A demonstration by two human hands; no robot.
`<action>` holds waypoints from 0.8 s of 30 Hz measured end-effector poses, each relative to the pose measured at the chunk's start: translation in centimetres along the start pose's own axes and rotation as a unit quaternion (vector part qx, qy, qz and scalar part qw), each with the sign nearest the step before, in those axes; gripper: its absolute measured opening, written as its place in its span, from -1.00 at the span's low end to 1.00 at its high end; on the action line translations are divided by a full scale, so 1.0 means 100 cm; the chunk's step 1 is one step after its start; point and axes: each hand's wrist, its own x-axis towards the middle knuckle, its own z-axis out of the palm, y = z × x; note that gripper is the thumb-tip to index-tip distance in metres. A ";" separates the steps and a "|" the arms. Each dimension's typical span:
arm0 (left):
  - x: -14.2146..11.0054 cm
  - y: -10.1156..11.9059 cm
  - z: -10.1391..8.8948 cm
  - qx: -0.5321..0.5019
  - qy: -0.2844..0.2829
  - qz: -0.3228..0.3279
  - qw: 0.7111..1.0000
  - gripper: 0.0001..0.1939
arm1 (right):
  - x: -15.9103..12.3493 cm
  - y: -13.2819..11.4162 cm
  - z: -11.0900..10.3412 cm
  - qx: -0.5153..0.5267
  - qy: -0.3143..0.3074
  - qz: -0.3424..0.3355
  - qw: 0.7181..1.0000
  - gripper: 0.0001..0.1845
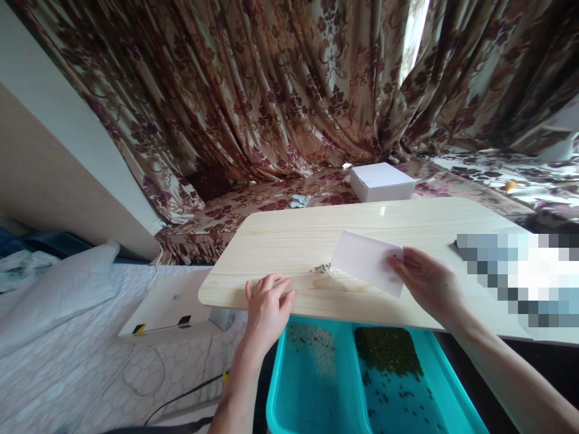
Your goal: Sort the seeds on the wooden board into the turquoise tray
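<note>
My right hand (429, 283) pinches the right edge of a white card (364, 259), tilted over the pale wooden tabletop (280, 235). The card's left end is beside a small pile of mixed light and dark grains (324, 269). Left of that pile, my left hand (269, 300) rests at the table's front edge with its fingers apart, holding nothing. Below the edge is a turquoise divided tray (312, 407). White grains with dark specks (316, 349) lie in its left compartment, and dark green grains (389, 349) in the right one.
A white box (384, 181) and a small light-blue cloth-like item (299, 201) lie behind the table. At the right end of the tabletop is a pixelated object (520, 277). To the left, a white carton (172, 304) and cables rest on a bed (81, 337). Patterned curtains hang behind.
</note>
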 end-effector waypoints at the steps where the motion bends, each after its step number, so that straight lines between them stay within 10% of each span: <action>1: 0.000 0.000 0.000 0.002 -0.001 0.000 1.000 -0.71 | 0.001 0.001 0.001 0.001 -0.003 -0.004 1.000 -0.47; 24: -0.001 0.001 -0.001 0.026 0.000 0.007 1.000 -0.70 | 0.008 -0.010 0.012 -0.020 -0.062 -0.035 0.997 -0.63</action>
